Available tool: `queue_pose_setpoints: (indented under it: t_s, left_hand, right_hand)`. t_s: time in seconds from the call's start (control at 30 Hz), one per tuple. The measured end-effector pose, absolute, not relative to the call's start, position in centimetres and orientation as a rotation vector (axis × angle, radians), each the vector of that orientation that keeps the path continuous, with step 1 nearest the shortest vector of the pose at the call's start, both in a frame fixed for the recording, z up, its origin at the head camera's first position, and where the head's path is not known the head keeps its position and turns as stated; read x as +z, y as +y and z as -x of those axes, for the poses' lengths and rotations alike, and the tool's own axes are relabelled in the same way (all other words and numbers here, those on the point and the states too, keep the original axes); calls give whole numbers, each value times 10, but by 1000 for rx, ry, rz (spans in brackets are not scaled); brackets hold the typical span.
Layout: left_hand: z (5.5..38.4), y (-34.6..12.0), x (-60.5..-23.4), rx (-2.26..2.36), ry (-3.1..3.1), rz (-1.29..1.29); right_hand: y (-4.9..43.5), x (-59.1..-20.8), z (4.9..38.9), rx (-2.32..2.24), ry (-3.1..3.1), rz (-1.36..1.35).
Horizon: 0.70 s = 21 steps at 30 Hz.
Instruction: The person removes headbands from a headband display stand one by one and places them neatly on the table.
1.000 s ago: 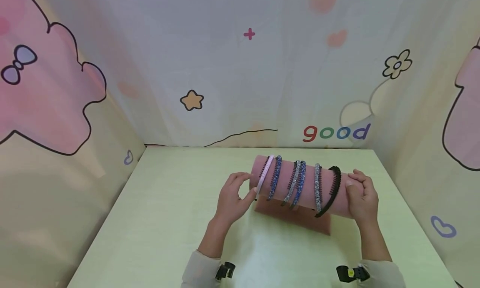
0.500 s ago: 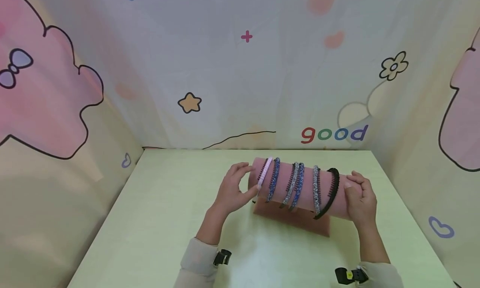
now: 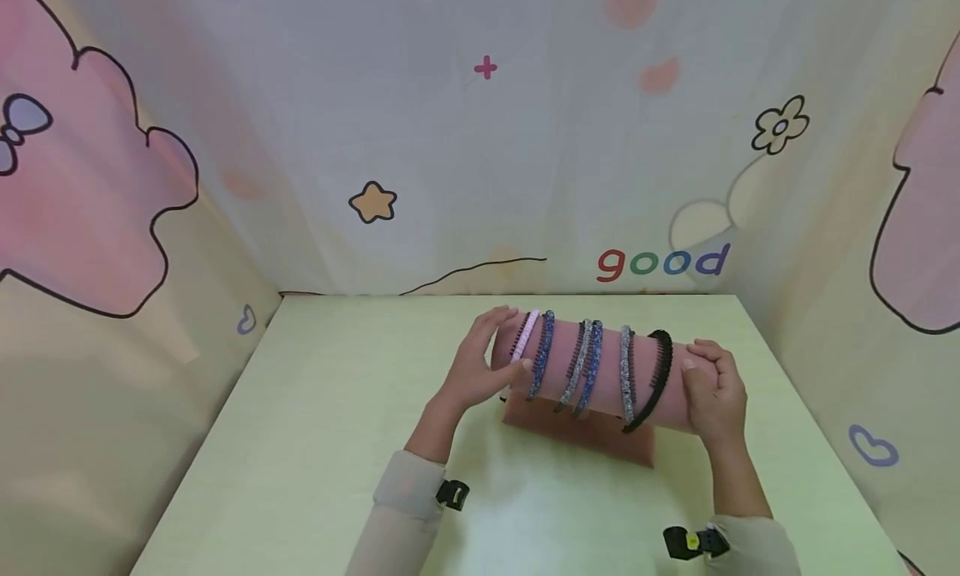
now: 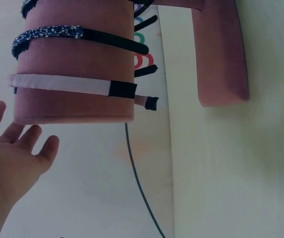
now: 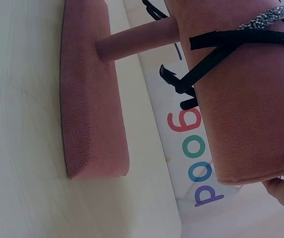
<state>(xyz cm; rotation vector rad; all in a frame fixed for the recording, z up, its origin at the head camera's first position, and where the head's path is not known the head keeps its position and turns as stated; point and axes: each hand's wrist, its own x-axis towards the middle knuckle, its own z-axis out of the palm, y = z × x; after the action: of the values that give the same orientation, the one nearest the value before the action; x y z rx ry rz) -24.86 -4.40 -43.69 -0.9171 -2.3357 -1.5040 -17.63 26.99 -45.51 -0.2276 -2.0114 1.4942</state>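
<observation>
A pink velvety headband stand (image 3: 611, 359) lies across the table, its padded roll raised on a post (image 5: 139, 38) above a flat base (image 3: 577, 430). Several headbands ring the roll: a pale lilac headband (image 3: 524, 337) at the left, glittery blue and silver ones in the middle, and a black headband (image 3: 662, 372) at the right. My left hand (image 3: 472, 372) is at the roll's left end, thumb over the front near the lilac headband, fingers spread along the end's edge. My right hand (image 3: 718, 401) grips the right end, thumb in front and fingers over the top.
The pale table (image 3: 330, 443) reaches back to a printed cloth wall (image 3: 442, 126), with more cloth at both sides. Dark headband ends, such as the black tip (image 4: 151, 103), stick out below the roll towards the base.
My left hand has moved up and closer around the roll's left end, its thumb now farther over the front. My right hand keeps its grip. The head view has shifted slightly.
</observation>
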Motion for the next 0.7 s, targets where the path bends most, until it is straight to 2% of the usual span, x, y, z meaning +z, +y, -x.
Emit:
queue_pose_setpoints:
  t_s: [0.37,0.7]
  left_hand:
    - [265,-36,-434,-1856,-2419,863]
    - [288,-37,-423,-1891,-2583,1023]
  right_hand:
    - [268,-450,175,1430,-2071,308]
    - [267,-451,175,1383,-2051,275]
